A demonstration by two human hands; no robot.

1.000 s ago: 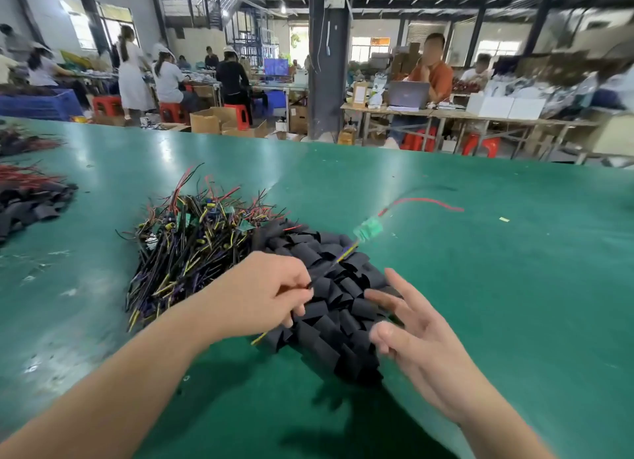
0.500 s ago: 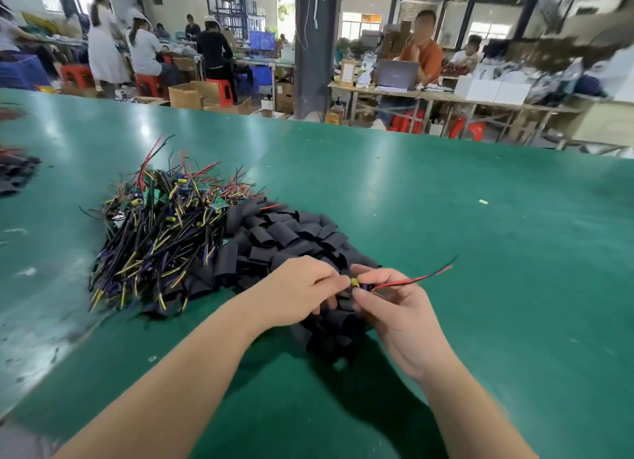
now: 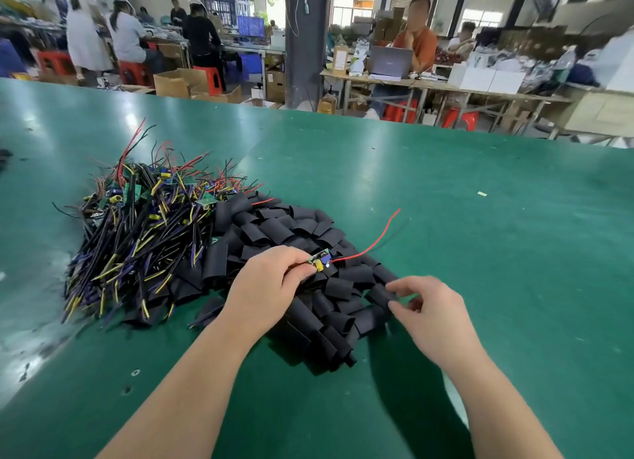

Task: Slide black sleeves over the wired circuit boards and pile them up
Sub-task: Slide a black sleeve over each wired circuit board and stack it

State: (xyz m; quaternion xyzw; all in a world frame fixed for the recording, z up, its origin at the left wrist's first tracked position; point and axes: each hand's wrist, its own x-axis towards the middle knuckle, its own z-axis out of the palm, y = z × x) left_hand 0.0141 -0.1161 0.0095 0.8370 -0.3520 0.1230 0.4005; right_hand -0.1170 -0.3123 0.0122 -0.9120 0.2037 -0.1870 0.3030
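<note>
Heap of wired circuit boards at left, touching pile of black sleeves. Over pile, left hand pinching one circuit board, red wire trailing right. At pile's right edge, right hand pinching single sleeve.

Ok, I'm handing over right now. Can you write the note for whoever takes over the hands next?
Left hand: grips one bare circuit board; its red wire trails to the right.
Right hand: pinches one black sleeve at the right edge of the sleeve pile.
Unsleeved boards lie heaped left of the sleeves on the green table.
Done: board picked up.
Left: slide the sleeve over it, pile it, repeat for the heap.
</note>
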